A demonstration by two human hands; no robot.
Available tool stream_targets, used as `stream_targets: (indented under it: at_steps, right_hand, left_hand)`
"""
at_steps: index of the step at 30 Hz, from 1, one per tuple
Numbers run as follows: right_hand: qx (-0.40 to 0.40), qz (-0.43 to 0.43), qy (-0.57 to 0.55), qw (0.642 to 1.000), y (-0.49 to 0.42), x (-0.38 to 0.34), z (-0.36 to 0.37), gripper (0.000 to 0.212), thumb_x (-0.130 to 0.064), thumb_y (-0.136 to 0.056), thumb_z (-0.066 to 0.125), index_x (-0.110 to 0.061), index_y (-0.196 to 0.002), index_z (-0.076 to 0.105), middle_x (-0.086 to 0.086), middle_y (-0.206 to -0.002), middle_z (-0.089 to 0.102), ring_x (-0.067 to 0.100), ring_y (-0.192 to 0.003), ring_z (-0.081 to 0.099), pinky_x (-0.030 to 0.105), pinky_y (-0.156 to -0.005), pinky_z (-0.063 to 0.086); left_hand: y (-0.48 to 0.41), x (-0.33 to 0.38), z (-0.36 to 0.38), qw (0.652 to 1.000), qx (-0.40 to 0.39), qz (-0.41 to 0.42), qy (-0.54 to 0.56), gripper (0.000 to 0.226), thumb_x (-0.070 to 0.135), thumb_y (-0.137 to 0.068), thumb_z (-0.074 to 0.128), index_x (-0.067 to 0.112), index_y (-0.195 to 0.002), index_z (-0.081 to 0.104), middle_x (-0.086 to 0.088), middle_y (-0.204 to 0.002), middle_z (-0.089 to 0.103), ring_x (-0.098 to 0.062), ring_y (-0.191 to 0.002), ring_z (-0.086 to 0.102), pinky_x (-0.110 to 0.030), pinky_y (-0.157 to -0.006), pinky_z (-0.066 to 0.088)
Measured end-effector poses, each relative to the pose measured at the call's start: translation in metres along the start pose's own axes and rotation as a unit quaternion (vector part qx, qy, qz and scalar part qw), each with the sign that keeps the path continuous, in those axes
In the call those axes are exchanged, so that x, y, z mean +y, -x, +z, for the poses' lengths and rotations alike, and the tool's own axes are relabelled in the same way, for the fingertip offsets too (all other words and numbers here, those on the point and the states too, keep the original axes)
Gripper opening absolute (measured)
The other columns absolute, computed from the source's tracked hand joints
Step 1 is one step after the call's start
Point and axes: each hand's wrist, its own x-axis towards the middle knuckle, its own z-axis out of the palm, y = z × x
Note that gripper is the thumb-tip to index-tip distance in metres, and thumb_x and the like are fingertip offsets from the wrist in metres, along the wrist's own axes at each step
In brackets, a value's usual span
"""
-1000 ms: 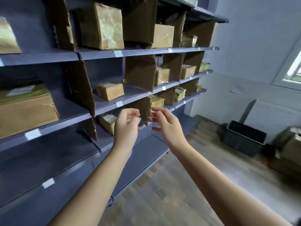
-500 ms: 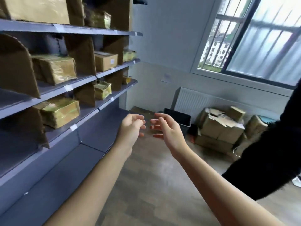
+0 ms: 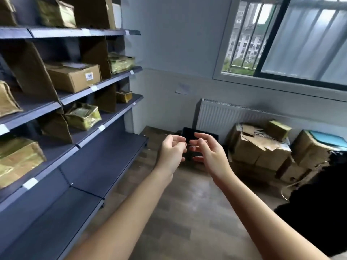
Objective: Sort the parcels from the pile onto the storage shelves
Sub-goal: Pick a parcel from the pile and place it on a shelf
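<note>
Underfoot: brown wood-plank floor (image 3: 187, 212) runs from the shelving to the far wall.
Shelves: dark grey metal storage shelves (image 3: 105, 85) line the left side, split into bays by upright cardboard dividers (image 3: 32, 72).
Shelved parcels: a plain cardboard box (image 3: 73, 77) and a tape-wrapped yellowish parcel (image 3: 82, 116) sit in separate bays.
Pile: the pile (image 3: 259, 147) of torn cardboard parcels lies on the floor below the window (image 3: 300, 40), just in front of the white radiator (image 3: 225, 115).
Bin: a black bin (image 3: 189, 133) stands behind the hands.
Left hand: the left hand (image 3: 171, 152) is raised and empty, fingers (image 3: 180, 145) loosely curled.
Right hand: the right hand (image 3: 208, 152) faces it, empty, fingers (image 3: 202, 136) relaxed and spread.
Right edge: a dark sleeve (image 3: 319, 212).
Writing: the white shelf-edge tags (image 3: 30, 183) and the box label (image 3: 89, 76) are too blurred to read.
</note>
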Motion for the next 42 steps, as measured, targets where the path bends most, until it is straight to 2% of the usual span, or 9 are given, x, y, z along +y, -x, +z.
stream_targets:
  at_steps: [4, 12, 17, 21, 25, 30, 35, 39, 42]
  right_hand:
    - [-0.03, -0.006, -0.004, 1.0, -0.077, 0.009, -0.029, 0.025, -0.018, -0.104, 0.042, -0.031, -0.108, 0.063, 0.001, -0.104, 0.072, 0.025, -0.102, 0.068, 0.044, -0.083, 0.056]
    - [-0.067, 0.005, -0.021, 0.997, -0.22, 0.039, -0.075, 0.023, -0.019, -0.105, 0.042, -0.025, -0.115, 0.062, -0.001, -0.105, 0.07, 0.023, -0.103, 0.067, 0.04, -0.083, 0.056]
    - [-0.071, 0.007, -0.027, 0.997, -0.328, 0.07, -0.089, 0.023, -0.021, -0.105, 0.043, -0.025, -0.119, 0.061, -0.002, -0.11, 0.07, 0.014, -0.099, 0.068, 0.042, -0.086, 0.056]
    - [-0.058, 0.009, -0.013, 0.998, -0.431, 0.103, -0.102, 0.023, -0.022, -0.105, 0.044, -0.026, -0.12, 0.06, -0.001, -0.113, 0.07, 0.013, -0.101, 0.068, 0.042, -0.087, 0.057]
    - [-0.026, 0.029, 0.018, 0.999, -0.53, 0.13, -0.131, 0.026, -0.024, -0.104, 0.044, -0.023, -0.125, 0.059, -0.001, -0.115, 0.069, 0.011, -0.104, 0.068, 0.043, -0.089, 0.058]
    - [0.044, 0.061, 0.032, 0.997, -0.615, 0.151, -0.203, 0.026, -0.022, -0.104, 0.044, -0.021, -0.125, 0.059, 0.0, -0.115, 0.069, 0.011, -0.103, 0.068, 0.038, -0.085, 0.058]
    - [0.133, 0.086, 0.025, 0.987, -0.678, 0.179, -0.294, 0.021, -0.019, -0.104, 0.044, -0.023, -0.119, 0.058, 0.0, -0.11, 0.068, 0.004, -0.09, 0.066, 0.034, -0.078, 0.055]
    - [0.19, 0.097, 0.028, 0.977, -0.716, 0.207, -0.374, 0.023, -0.018, -0.104, 0.043, -0.022, -0.122, 0.058, 0.001, -0.112, 0.068, 0.011, -0.097, 0.066, 0.032, -0.075, 0.054]
    - [0.23, 0.098, 0.03, 0.968, -0.742, 0.227, -0.432, 0.022, -0.017, -0.104, 0.043, -0.023, -0.119, 0.058, 0.0, -0.108, 0.069, 0.009, -0.094, 0.067, 0.034, -0.077, 0.055]
  left_hand:
    - [-0.061, 0.006, 0.044, 0.999, 0.037, -0.001, -0.008, 0.016, 0.004, -0.093, 0.047, 0.015, -0.097, 0.059, 0.001, -0.091, 0.062, -0.013, -0.085, 0.059, -0.024, -0.064, 0.048]
    - [-0.178, 0.002, 0.116, 0.995, 0.094, 0.012, -0.009, 0.016, 0.005, -0.094, 0.048, 0.013, -0.101, 0.059, 0.0, -0.093, 0.062, -0.011, -0.084, 0.06, -0.027, -0.069, 0.05]
    - [-0.285, -0.016, 0.156, 0.993, 0.113, 0.02, -0.007, 0.016, 0.006, -0.093, 0.049, 0.018, -0.094, 0.059, 0.0, -0.092, 0.062, -0.011, -0.083, 0.06, -0.03, -0.071, 0.052]
    - [-0.394, -0.031, 0.191, 0.995, 0.104, 0.013, 0.008, 0.016, 0.006, -0.093, 0.05, 0.02, -0.092, 0.058, 0.0, -0.093, 0.063, -0.016, -0.088, 0.062, -0.028, -0.067, 0.05]
    - [-0.496, -0.036, 0.238, 0.998, 0.07, -0.002, 0.011, 0.016, 0.007, -0.094, 0.05, 0.021, -0.091, 0.058, -0.002, -0.096, 0.063, -0.016, -0.089, 0.062, -0.027, -0.067, 0.049]
    - [-0.589, -0.035, 0.322, 1.0, -0.005, -0.011, 0.005, 0.016, 0.007, -0.095, 0.05, 0.02, -0.092, 0.059, -0.003, -0.098, 0.064, -0.014, -0.089, 0.062, -0.027, -0.068, 0.051]
    - [-0.654, -0.053, 0.426, 0.995, -0.095, -0.036, -0.004, 0.016, 0.007, -0.095, 0.049, 0.019, -0.094, 0.06, -0.003, -0.099, 0.063, -0.014, -0.088, 0.061, -0.028, -0.068, 0.05]
    - [-0.691, -0.073, 0.518, 0.986, -0.156, -0.056, -0.014, 0.015, 0.006, -0.095, 0.05, 0.017, -0.093, 0.06, -0.003, -0.095, 0.062, -0.014, -0.084, 0.061, -0.03, -0.068, 0.05]
    - [-0.716, -0.084, 0.587, 0.979, -0.194, -0.059, -0.027, 0.018, 0.005, -0.095, 0.05, 0.019, -0.09, 0.059, -0.003, -0.095, 0.062, -0.014, -0.083, 0.06, -0.03, -0.065, 0.048]
